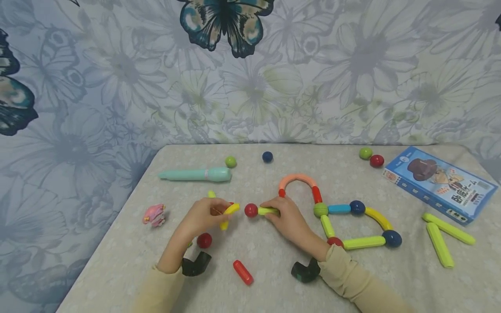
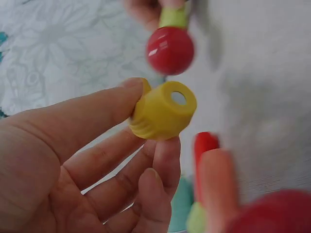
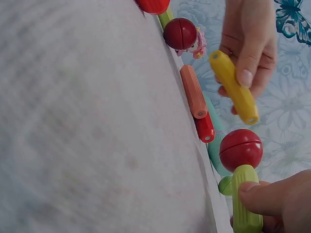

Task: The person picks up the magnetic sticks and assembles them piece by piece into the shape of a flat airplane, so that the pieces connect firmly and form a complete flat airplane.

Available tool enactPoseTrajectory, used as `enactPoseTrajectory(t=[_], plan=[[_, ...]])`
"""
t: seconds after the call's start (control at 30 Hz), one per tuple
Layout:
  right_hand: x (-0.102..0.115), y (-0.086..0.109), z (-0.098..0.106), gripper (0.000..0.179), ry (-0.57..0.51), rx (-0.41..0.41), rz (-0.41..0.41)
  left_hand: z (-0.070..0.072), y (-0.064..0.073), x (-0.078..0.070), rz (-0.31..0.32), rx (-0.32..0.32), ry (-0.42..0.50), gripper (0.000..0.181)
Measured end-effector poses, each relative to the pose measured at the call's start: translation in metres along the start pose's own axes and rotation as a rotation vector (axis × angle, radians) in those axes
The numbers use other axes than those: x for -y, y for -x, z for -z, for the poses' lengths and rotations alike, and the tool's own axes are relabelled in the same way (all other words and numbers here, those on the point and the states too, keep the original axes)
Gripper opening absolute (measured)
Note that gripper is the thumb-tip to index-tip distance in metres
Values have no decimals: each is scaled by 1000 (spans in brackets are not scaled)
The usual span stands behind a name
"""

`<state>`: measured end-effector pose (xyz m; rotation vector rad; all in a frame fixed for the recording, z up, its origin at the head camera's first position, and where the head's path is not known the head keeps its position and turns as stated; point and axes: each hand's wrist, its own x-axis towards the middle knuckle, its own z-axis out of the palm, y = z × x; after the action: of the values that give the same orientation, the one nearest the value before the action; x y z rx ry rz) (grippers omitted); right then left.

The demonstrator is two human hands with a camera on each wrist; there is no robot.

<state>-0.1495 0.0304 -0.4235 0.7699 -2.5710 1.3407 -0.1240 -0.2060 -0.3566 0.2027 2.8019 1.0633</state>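
Inspecting the surface (image 1: 274, 278), we find the left hand (image 1: 203, 216) pinching a yellow rod (image 3: 234, 88) above it, near but apart from a red ball (image 1: 251, 211); the right hand (image 1: 288, 222) pinches a green rod (image 3: 247, 194) touching that ball.

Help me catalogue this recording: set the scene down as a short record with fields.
left hand: pinches a yellow stick
right hand: holds a green stick, red ball at its end
gap: yellow stick and red ball apart
left side: pink figure
between forearms: red stick
right side: blue box, lying flat
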Motion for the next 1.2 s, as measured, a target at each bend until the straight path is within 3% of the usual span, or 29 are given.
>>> enactPoseTrajectory(t=[0.17, 0.47, 0.67, 0.9, 1.2], plan=[[2, 0, 1, 26, -16, -4, -10, -13, 8, 6, 34, -21, -18, 26], [2, 0, 0, 25, -16, -15, -24, -26, 7, 8, 5, -36, 46, 29], [3, -1, -1, 26, 11, -10, -27, -31, 6, 9, 41, -60, 56, 28], [14, -3, -2, 38, 203, 73, 21, -31, 3, 11, 39, -73, 79, 25], [21, -19, -17, 46, 278, 197, 87, -32, 1, 17, 15, -69, 112, 25]])
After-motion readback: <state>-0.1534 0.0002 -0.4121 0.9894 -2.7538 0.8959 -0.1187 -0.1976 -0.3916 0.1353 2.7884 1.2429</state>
